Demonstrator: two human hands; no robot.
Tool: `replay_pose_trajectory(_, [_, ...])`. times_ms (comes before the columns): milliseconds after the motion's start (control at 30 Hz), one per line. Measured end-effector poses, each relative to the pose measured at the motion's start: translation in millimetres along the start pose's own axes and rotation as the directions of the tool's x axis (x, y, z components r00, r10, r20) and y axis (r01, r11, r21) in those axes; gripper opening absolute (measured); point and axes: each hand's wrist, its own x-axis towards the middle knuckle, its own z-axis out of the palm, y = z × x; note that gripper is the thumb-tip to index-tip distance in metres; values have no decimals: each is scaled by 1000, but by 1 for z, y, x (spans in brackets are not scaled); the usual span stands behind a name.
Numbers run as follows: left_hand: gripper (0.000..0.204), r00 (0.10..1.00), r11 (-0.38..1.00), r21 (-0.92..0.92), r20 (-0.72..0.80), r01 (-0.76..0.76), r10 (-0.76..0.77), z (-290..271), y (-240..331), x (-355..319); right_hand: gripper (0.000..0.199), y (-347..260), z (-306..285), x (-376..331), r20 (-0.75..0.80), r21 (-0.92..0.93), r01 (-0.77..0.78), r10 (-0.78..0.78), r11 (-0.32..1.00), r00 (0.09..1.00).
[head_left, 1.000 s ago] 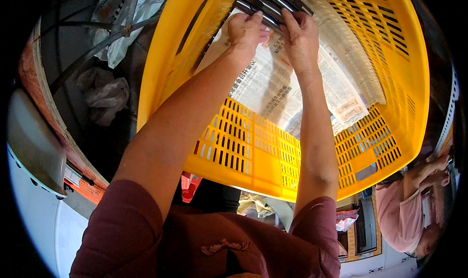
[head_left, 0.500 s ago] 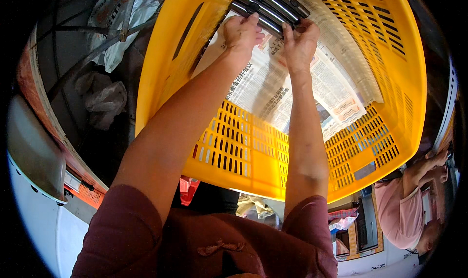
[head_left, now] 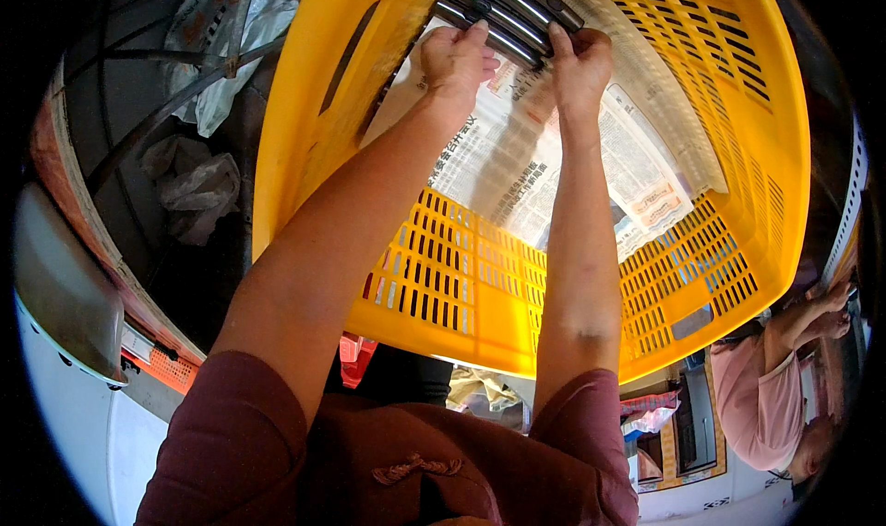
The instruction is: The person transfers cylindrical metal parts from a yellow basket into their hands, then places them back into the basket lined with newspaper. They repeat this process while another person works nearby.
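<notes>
- Cluttered workshop ground surrounds a big yellow slotted plastic crate (head_left: 554, 314) that fills most of the view, with dark metal framing to its left.
- Left hand (head_left: 457, 60) reaches to the crate's far end, its fingers curled over a bundle of grey metal rods (head_left: 503, 14) lying side by side there.
- Right hand (head_left: 580, 65) sits just beside the left one, fingers bent onto the same rods; whether either hand fully clasps them or only presses on them cannot be told.
- Those rods lie across the far wall of the crate, above the lining.
- Sheets of printed newspaper (head_left: 544, 171) line the crate's floor beneath both forearms and run up its far side.
- Both forearms stretch from maroon short sleeves (head_left: 231, 443) at the lower edge, over the crate's near slotted wall.
- Crumpled white plastic bags (head_left: 198, 185) lie on the dark frame at the left, well apart from the hands.
- Another person in a pink shirt (head_left: 761, 401) appears at the lower right, outside the crate, arms raised towards the edge of the view.
</notes>
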Motion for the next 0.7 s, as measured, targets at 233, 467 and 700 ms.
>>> replay_pose_trajectory(233, [35, 1000, 1000, -3, 3, 17, -17, 0, 0, 1, 47, 6, -12, 18, -153, -358, 305, -377, 883, 913])
replay_pose_trajectory(467, [34, 1000, 1000, -6, 15, 18, -18, -1, 0, 2, 41, 11, -14, 35, 110, -345, 431, -420, 834, 901])
replay_pose_trajectory(700, [36, 1000, 1000, -11, 21, 9, -9, -1, -1, 0, 36, -17, -26, 28, 162, 107, 55, -72, 993, 984])
